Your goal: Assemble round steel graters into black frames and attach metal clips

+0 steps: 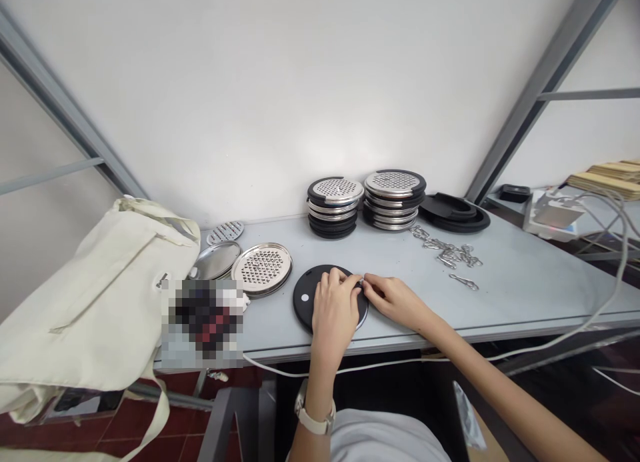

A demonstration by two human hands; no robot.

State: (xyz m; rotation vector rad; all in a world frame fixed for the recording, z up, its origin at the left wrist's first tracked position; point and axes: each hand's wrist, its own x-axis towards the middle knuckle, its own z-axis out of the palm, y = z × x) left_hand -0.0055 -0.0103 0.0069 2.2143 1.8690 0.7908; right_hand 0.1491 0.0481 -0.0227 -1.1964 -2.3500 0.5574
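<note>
A round black disc point(304, 310) with a small white dot lies flat near the table's front edge. Across its top rests my left hand point(336, 299), fingers bent over the disc, thumb and index at its right rim. My right hand point(393, 301) is closed in a pinch at that same rim, on a small shiny metal clip point(361, 282) mostly hidden by the fingertips. Several metal snap hooks point(447, 254) lie loose to the right, with a single snap hook point(464, 282) nearer me. Left of the disc sit round metal grater plates point(263, 269).
Two stacks of black-rimmed grater discs point(335, 209) point(394, 201) stand by the wall, beside black round trays point(455, 214). A cream bag point(95, 295) leans at the left. A white cable point(550, 345) runs along the front edge from a power strip point(550, 215).
</note>
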